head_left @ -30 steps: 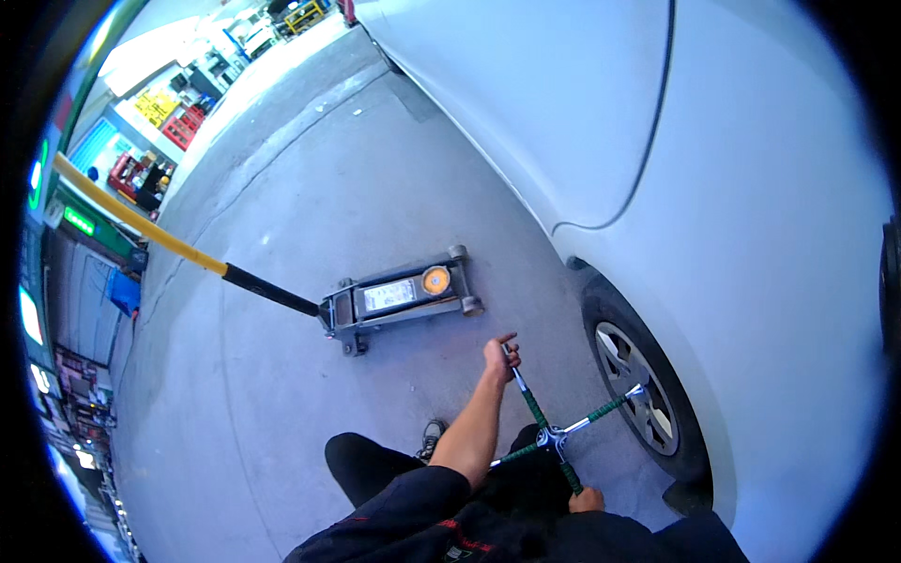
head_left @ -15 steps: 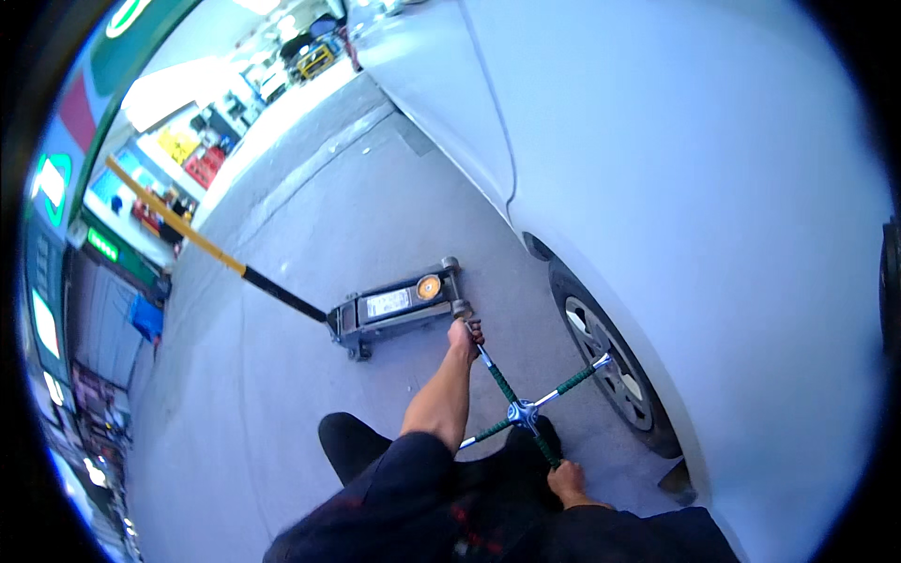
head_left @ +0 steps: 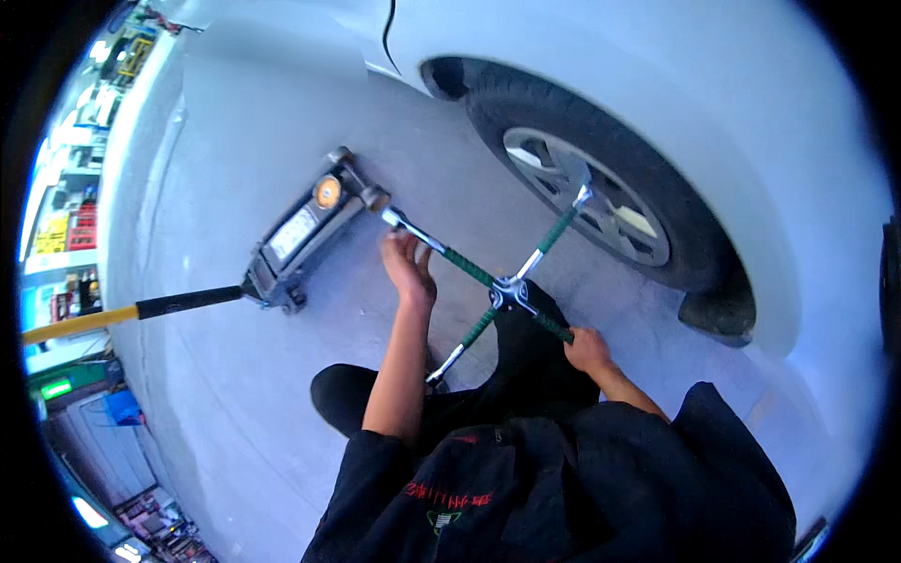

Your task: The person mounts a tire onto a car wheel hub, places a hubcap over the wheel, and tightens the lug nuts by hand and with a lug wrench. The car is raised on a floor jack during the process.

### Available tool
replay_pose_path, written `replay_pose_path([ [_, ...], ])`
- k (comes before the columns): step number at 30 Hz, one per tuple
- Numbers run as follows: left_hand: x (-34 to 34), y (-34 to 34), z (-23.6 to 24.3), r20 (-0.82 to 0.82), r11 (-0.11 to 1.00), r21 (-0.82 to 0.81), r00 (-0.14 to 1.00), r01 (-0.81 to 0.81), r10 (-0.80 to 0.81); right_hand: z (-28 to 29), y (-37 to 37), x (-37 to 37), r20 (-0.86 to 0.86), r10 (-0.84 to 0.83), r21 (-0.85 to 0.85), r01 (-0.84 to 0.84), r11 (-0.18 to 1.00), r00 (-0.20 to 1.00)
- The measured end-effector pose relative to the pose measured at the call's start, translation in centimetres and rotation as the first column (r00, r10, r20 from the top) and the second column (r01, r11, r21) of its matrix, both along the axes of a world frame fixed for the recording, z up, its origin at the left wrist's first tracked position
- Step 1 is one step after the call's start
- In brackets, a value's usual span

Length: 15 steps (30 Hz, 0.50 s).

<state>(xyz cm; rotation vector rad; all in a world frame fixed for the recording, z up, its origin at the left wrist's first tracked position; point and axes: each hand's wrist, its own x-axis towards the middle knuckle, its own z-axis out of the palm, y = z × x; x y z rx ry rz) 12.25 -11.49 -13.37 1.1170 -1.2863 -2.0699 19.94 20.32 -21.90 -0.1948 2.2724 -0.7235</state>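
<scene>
A four-way lug wrench (head_left: pixel 508 293) with green-wrapped chrome arms spans the space in front of my knees. One of its arms points at the wheel (head_left: pixel 624 202) of a pale car, its end overlapping the spokes; whether it sits on a nut I cannot tell. My right hand (head_left: pixel 589 351) is wrapped round the end of the near right arm. At the opposite arm, just below its socket end, my left hand (head_left: pixel 409 267) has its fingers apart, beside or lightly touching the metal.
A floor jack (head_left: pixel 298 230) with a long yellow and black handle (head_left: pixel 188 302) stands on the grey floor to the left. The car's body (head_left: pixel 732 103) rises close on the right, with a mud flap (head_left: pixel 718 317) behind the tyre. Shelves and coloured bins line the far left.
The view has turned and come nearer to the wheel. My left hand has loosened from its grip on the wrench arm's end, while the right keeps hold.
</scene>
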Motion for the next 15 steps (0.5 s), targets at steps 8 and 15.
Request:
replay_pose_path([
  [8, 11.0, 4.6, 0.0, 0.670, 0.300, 0.208, 0.088, 0.931, -0.737, 4.0, -0.6, 2.7, -0.017, -0.037, 0.094, 0.039, 0.995, 0.999],
  [15, 12.3, 5.8, -5.2, 0.780, 0.231, -0.038, 0.174, 0.972, -0.601, 5.6, -0.2, 2.4, -0.003, 0.024, 0.227, -0.022, 0.974, 1.000],
])
